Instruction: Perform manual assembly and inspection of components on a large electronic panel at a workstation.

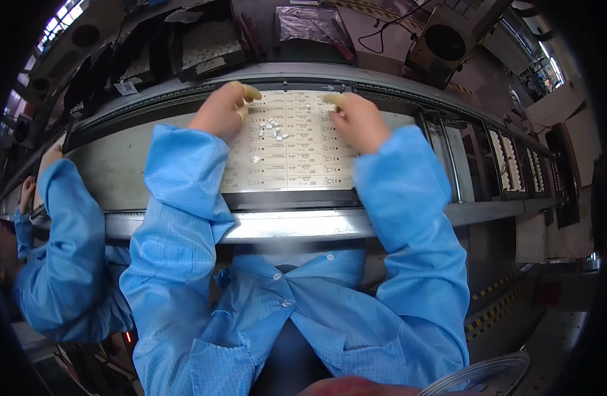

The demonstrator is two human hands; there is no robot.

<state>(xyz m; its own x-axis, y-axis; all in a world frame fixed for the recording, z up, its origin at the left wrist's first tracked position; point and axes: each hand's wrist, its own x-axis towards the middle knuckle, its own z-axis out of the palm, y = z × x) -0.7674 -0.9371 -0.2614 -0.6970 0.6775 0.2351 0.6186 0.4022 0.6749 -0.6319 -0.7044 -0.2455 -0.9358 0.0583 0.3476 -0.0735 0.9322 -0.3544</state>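
A cream-coloured printed panel [297,162], divided into rows of small marked units, lies flat across the conveyor in front of me. Small white block-shaped parts [275,129] are heaped loosely left of its middle. My left hand [222,110] is over the panel's upper left, its fingers curled in and yellowish covers on the fingertips. Over the upper right is my right hand [360,121], its index finger and thumb bent toward the surface, the fingertip covered too. Whatever either hand pinches is too small or hidden to make out. One white part [256,159] lies apart, lower left.
A metal rail [297,226] runs along the near side of the conveyor. Black bins of small white parts [211,47] stand beyond it, beside a tray with a clear plastic bag [308,24]. At the left, a co-worker's blue sleeve [72,198] reaches over the line.
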